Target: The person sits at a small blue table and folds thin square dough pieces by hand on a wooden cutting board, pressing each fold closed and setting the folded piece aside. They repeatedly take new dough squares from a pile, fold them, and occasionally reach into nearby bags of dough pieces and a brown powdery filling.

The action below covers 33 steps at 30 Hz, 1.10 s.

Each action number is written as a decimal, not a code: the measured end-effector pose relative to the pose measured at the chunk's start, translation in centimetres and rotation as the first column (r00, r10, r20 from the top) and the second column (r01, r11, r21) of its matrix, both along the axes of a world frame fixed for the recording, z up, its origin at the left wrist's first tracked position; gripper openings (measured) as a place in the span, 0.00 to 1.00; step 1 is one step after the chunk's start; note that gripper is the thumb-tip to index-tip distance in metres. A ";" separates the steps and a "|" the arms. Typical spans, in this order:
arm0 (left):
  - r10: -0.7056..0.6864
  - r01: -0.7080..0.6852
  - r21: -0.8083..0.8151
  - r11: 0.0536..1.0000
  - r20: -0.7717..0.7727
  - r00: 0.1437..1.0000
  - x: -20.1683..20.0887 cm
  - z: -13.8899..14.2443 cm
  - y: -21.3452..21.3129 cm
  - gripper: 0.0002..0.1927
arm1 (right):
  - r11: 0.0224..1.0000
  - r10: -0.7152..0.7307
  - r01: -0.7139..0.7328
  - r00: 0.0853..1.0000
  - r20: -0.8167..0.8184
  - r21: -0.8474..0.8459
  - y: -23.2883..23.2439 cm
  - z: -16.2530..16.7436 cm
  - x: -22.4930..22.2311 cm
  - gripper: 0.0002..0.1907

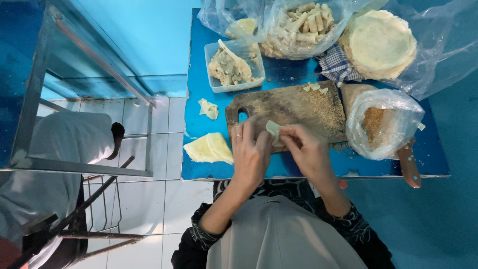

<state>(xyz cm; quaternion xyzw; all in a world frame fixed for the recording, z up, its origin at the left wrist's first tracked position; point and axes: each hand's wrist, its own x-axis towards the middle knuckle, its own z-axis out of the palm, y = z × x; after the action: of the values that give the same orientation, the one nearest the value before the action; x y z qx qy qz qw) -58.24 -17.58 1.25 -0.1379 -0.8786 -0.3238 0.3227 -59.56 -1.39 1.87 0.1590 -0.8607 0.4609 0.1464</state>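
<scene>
Head view. I see both hands working over the brown wooden cutting board (294, 107) on the blue surface (199, 99). Left hand (250, 152), ring on one finger, and right hand (306, 149) have their fingers pinched from either side on a small pale folded dough wrapper (273, 130), held just above the board's near edge. Whether filling sits inside, I cannot tell. A clear plastic tub of pale filling with a spoon (233, 67) stands beyond the board. A stack of pale yellow wrappers (209, 148) lies left of the left hand. A clear bag of brown crumbs (381, 122) sits right of the board.
</scene>
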 end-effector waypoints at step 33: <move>-0.034 0.040 -0.079 0.996 0.076 0.997 -1.5 0.2 -1.4 0.08 | 0.973 0.046 -0.020 0.993 -0.108 0.232 1.7 -1.2 -3.6 0.12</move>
<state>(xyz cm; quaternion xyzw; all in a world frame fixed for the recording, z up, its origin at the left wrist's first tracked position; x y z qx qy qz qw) -59.71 -18.95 1.41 -0.1545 -0.8997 -0.2992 0.2777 -63.11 0.33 0.69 0.2150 -0.8960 0.3507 0.1675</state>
